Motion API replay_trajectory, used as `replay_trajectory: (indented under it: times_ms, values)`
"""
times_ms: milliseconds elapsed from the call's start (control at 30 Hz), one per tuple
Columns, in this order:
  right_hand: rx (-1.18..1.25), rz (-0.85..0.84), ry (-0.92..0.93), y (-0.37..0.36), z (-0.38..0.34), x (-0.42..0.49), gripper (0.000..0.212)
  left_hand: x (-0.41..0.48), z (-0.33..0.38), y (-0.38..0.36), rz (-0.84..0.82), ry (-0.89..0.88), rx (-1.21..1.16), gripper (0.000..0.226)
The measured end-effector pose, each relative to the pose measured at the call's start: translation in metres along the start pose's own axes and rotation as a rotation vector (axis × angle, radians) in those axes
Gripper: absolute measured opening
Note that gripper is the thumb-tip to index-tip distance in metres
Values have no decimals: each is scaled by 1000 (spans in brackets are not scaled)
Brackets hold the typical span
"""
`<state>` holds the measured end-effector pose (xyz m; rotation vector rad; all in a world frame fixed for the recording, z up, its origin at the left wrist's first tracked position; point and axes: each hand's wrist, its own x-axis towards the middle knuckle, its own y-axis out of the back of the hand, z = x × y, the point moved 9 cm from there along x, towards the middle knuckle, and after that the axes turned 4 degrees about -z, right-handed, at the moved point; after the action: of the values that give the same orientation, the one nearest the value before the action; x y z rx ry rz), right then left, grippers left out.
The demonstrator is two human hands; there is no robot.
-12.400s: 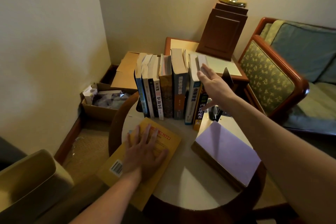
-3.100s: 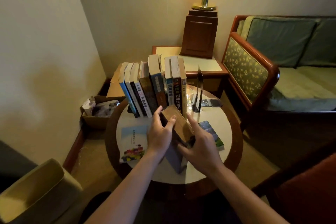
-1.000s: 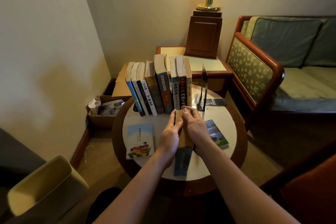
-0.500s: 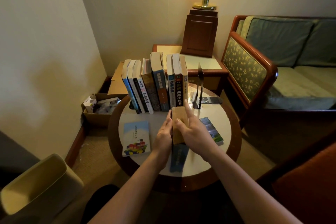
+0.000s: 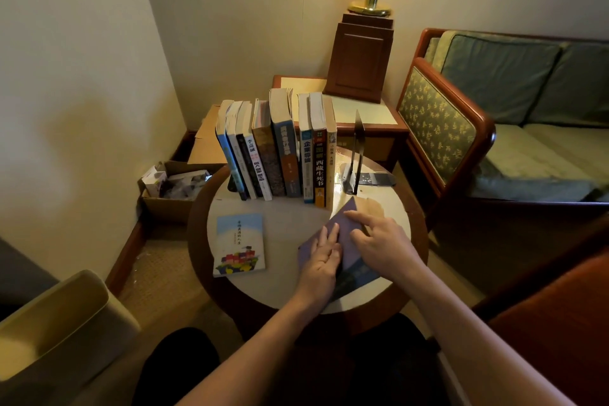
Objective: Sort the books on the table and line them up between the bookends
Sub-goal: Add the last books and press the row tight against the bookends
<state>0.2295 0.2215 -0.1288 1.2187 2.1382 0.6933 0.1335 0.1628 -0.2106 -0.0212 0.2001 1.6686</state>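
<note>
Left hand [image 5: 324, 252] flat on the purple book [image 5: 357, 270], right hand [image 5: 379, 244] on its far corner, can't tell if it's gripping. Book stood upright a moment ago, now it lies at the table's [image 5: 290, 224] front-right edge, so still unshelved. Gap waits between the row of books [image 5: 286, 155] and the right bookend [image 5: 357, 148]. Cardboard box [image 5: 171, 198] past the left edge holds crumpled packaging.

Single head-worn wide-angle view, looking forward and down, close over a round table [image 5: 283, 293], corner walls behind

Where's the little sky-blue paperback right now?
Head view: the sky-blue paperback lies flat on the left of the round table, before the standing books, left of the left hand.
</note>
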Motion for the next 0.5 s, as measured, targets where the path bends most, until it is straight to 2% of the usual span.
replay_trajectory:
  times_ms: [233,267,400,500]
  values:
    - [0,89,77,23,8,-7,45,-3,1,1,-103,9,96,53]
    - [-19,114,94,30,5,-8,46,-1,-3,9,-96,27,160,53]
    - [-114,232,163,65,-9,-9,49,12,-17,63,44,91,654,55]
    - [-168,312,239,85,-24,-4,50,28,-39,104,64,187,874,59]
